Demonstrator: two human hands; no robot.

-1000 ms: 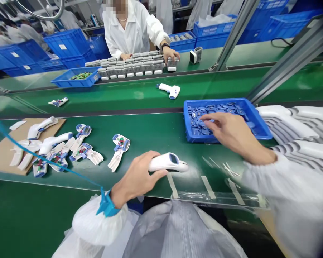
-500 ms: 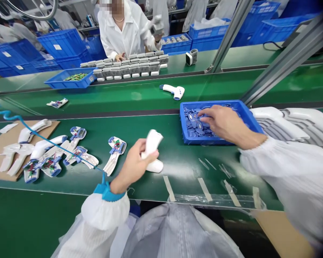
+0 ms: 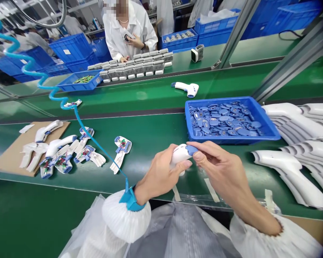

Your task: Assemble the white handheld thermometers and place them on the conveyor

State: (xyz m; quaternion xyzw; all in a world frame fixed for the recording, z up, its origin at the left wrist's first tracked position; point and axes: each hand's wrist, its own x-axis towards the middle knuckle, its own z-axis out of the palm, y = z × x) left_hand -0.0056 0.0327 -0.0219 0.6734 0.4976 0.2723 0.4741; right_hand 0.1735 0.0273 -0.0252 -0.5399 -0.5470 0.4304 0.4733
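Observation:
My left hand (image 3: 163, 172) is wrapped round a white thermometer housing (image 3: 181, 153), covering much of it. In my right hand (image 3: 220, 166) a blue oval cover (image 3: 191, 149) is pinched between thumb and fingers, its edge against the end of the housing. Behind my right hand stands a blue tray (image 3: 274, 136) of loose blue covers (image 3: 223, 118). A blue wrist strap (image 3: 131, 200) with a coiled cord (image 3: 46, 77) circles my left wrist. To the left lies an open thermometer half (image 3: 121, 152) showing its circuit board.
Several part-built thermometers (image 3: 62, 157) lie at left, some on a cardboard sheet (image 3: 5, 161). White shell stacks (image 3: 287, 163) fill the right. A finished-looking thermometer (image 3: 187, 88) rests on the green belt. Across it, a person (image 3: 131, 32) holds a device behind grey-cuffed units (image 3: 134, 68).
My right hand has left the tray with a blue cover and come to the housing. My left hand has moved right, turning the housing. The person opposite has drawn a device to their chest.

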